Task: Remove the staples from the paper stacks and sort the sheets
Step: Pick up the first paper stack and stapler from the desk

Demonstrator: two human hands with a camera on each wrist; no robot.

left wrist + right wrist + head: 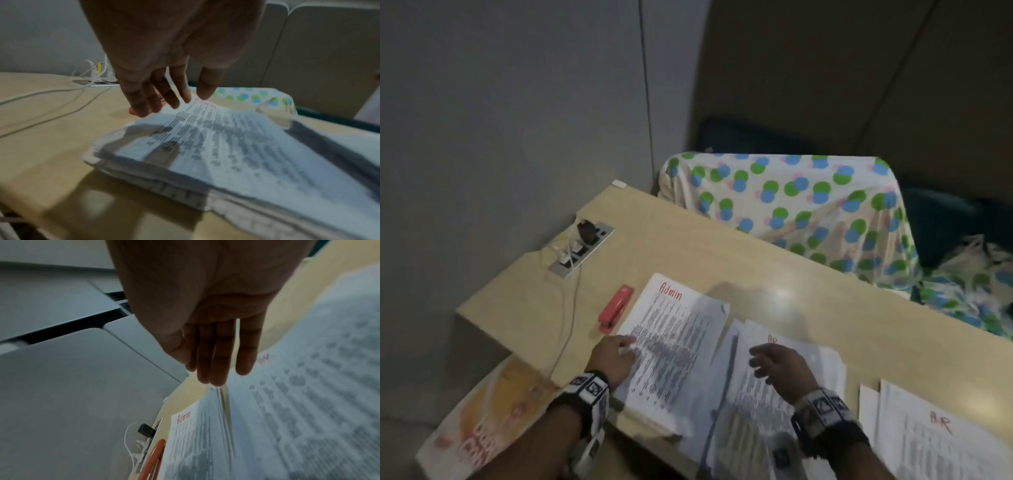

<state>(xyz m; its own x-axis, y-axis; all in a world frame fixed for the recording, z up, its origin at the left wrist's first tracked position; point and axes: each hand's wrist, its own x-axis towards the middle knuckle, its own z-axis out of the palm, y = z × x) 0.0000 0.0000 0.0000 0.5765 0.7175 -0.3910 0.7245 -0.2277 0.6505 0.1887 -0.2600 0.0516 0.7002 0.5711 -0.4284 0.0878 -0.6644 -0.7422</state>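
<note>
Two hands palm-down, left hand (614,356) fingers straight, seemingly touching Admin stack (671,346), right hand (779,368) loose, empty.

Dim room; a soft overhead glare spots the tabletop (780,294). Both wrist views smear with motion blur, and the hands (164,48) read as dark silhouettes.
</note>
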